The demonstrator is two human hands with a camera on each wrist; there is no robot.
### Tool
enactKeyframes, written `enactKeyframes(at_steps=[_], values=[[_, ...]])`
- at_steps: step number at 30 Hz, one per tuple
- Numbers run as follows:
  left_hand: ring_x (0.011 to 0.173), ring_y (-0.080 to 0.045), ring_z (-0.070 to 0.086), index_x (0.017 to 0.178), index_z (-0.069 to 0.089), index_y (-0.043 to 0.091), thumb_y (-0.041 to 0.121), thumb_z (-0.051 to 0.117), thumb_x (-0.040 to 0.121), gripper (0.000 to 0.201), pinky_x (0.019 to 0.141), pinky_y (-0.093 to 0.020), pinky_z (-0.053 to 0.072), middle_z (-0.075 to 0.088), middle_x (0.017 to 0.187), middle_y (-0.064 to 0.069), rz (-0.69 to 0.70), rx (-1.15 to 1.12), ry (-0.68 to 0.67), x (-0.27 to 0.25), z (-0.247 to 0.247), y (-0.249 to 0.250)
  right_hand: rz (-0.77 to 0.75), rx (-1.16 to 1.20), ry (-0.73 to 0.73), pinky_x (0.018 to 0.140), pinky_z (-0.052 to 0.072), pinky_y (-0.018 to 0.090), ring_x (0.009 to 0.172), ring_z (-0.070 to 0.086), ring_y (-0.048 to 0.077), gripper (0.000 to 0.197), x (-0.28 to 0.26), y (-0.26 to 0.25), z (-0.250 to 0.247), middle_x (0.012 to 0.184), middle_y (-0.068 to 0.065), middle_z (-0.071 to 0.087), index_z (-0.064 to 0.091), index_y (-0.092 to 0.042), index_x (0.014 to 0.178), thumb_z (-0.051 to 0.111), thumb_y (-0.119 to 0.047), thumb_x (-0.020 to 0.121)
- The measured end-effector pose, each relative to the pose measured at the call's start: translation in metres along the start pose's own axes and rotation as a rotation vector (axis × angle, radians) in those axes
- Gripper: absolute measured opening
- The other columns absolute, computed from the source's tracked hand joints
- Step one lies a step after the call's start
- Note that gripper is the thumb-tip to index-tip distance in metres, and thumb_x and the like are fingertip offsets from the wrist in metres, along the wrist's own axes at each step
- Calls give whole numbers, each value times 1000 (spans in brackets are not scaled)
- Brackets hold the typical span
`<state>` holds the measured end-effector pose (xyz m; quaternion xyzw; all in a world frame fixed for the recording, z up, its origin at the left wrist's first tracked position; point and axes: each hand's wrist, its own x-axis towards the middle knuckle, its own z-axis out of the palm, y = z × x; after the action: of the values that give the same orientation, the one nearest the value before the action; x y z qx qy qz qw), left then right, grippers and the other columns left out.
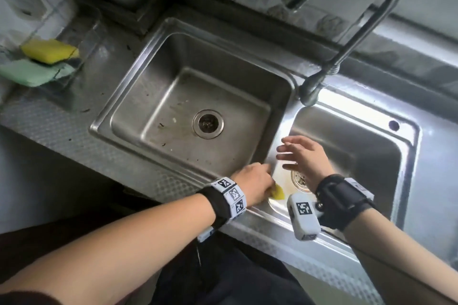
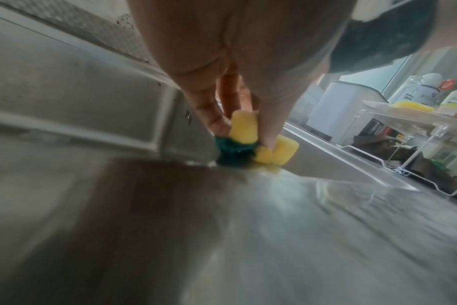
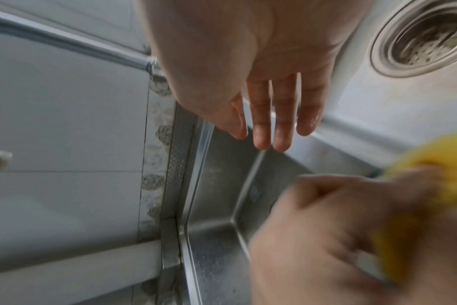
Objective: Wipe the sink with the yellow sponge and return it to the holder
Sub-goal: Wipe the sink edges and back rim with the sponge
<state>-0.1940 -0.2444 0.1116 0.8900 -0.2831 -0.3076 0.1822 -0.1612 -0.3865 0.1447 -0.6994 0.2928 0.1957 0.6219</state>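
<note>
My left hand (image 1: pixel 266 184) grips a yellow sponge (image 1: pixel 279 193) and presses it against the near-left corner of the right basin (image 1: pixel 371 156) of a steel double sink. In the left wrist view the fingers (image 2: pixel 211 115) squeeze the sponge (image 2: pixel 284 148), and its dark green scouring side (image 2: pixel 232 152) touches the steel. My right hand (image 1: pixel 285 156) hovers open over the same basin, next to the divider, fingers spread and holding nothing. The right wrist view shows its straight fingers (image 3: pixel 261 123) and the blurred left hand (image 3: pixel 339 227) with the sponge (image 3: pixel 444 156).
A clear holder (image 1: pixel 81 39) on the counter at far left contains another yellow sponge (image 1: pixel 49 51) above a green one (image 1: pixel 29 72). The left basin (image 1: pixel 153 96) has dark specks around its drain. A curved faucet (image 1: pixel 347 32) arches over the divider. The right basin's drain strainer (image 1: pixel 300 181) lies below my right hand.
</note>
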Motion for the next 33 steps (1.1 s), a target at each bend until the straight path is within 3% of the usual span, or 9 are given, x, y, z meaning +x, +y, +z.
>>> enactKeyframes(at_steps=[9, 11, 14, 17, 20, 24, 26, 28, 33], values=[[107, -34, 53, 104, 63, 1, 17, 54, 88, 25, 83, -37, 42, 57, 116, -17, -66, 83, 353, 140, -64, -23, 33, 103, 202, 58, 45, 27, 59, 61, 19, 16, -9, 21, -57, 75, 10, 66, 64, -3, 101, 54, -5, 89], [111, -32, 52, 105, 62, 6, 22, 48, 85, 29, 78, -33, 38, 55, 120, -15, -59, 144, 333, 153, -73, -28, 39, 105, 204, 57, 46, 26, 59, 60, 20, 15, -11, 24, -60, 76, 11, 67, 65, -4, 100, 55, -5, 89], [115, -28, 47, 112, 63, 14, 17, 49, 90, 26, 89, -35, 42, 50, 127, -9, 44, 236, 257, 145, -73, -29, 41, 118, 194, 52, 45, 23, 54, 60, 16, 12, -12, 28, -60, 77, 12, 66, 64, -7, 96, 55, -6, 90], [115, -27, 46, 101, 67, 14, 31, 53, 88, 26, 86, -38, 50, 50, 121, -4, 176, 284, 152, 119, -56, -26, 60, 171, 167, 48, 44, 21, 48, 59, 13, 10, -12, 33, -56, 69, 9, 66, 62, -7, 95, 54, -6, 91], [114, -27, 43, 97, 70, 13, 27, 55, 90, 22, 91, -41, 51, 50, 121, -5, 262, 269, 128, 114, -49, -29, 71, 170, 159, 53, 44, 23, 46, 60, 9, 10, -10, 38, -52, 62, 2, 68, 63, -9, 94, 54, -7, 91], [108, -29, 48, 102, 68, 16, 21, 56, 90, 17, 91, -43, 51, 51, 121, -7, 200, 193, 221, 139, -70, -39, -1, 26, 151, 65, 49, 29, 74, 64, 16, 14, 7, 30, -31, 91, 9, 72, 68, -12, 98, 58, -9, 89], [106, -33, 52, 107, 68, 11, 18, 56, 90, 23, 94, -41, 47, 55, 120, -12, 191, 185, 257, 153, -86, -42, -156, -138, 132, 87, 52, 33, 98, 63, 15, 24, 26, 17, -14, 115, 7, 69, 66, -19, 109, 59, -13, 87], [108, -35, 54, 106, 67, 5, 13, 57, 87, 23, 95, -42, 46, 59, 119, -15, 201, 173, 287, 160, -101, -44, -276, -289, 109, 106, 40, 30, 116, 54, 12, 41, 39, -2, 4, 128, -3, 57, 56, -15, 127, 56, -11, 86], [110, -30, 54, 108, 67, 12, 10, 53, 87, 26, 93, -43, 50, 60, 121, -9, 200, 180, 342, 181, -137, -70, -385, -368, 46, 92, 35, 19, 107, 50, 12, 44, 77, -35, 40, 115, -2, 52, 47, -11, 125, 50, -5, 81]])
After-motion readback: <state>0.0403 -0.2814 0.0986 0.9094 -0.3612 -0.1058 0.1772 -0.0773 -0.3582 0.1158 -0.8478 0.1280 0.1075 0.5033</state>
